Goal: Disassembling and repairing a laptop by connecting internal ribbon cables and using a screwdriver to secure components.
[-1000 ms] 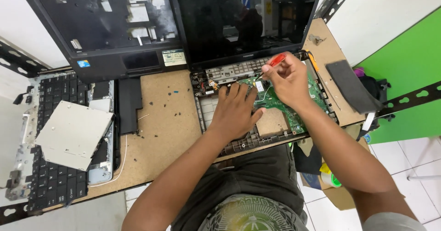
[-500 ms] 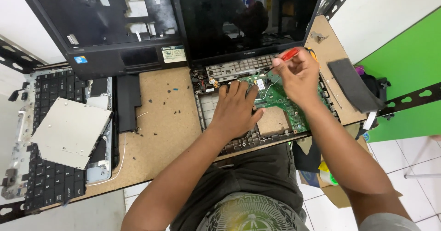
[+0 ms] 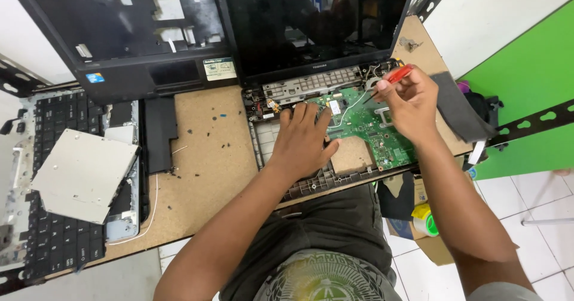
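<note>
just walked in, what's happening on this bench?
A person has an opened laptop on a particleboard table. The left hand lies flat on the base, steadying it. The right hand holds a red-handled screwdriver with its tip at the upper right of the green circuit board. Loose screws, a removed top cover, a keyboard and a silver drive lie to the left.

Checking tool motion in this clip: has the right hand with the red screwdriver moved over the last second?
Yes. The right hand with the red screwdriver moved along the green circuit board toward its far right corner.
</note>
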